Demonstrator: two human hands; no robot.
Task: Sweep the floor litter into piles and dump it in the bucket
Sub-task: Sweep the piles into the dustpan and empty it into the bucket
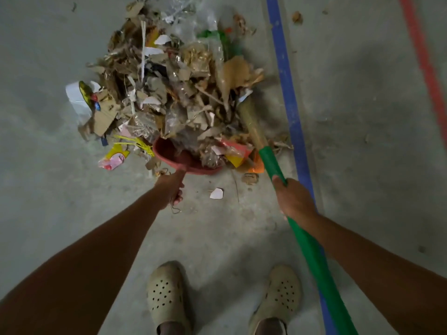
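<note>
Two perforated beige clogs [278, 298] stand on a grey, scuffed concrete floor [217, 238]. Right hand [294, 200] is clenched round the smooth green broom handle [309, 245], which runs diagonally up to a tan neck among the litter. Left hand [173, 187] grips the stem of a red plastic dustpan [181, 160], its curved rim pushed against the near edge of the pile [174, 88]. The pile is a loose heap of torn cardboard, crinkled clear film, white paper scraps and yellow strapping. A blue tape line [287, 88] passes just right of it; a red line [425, 59] lies farther right
</note>
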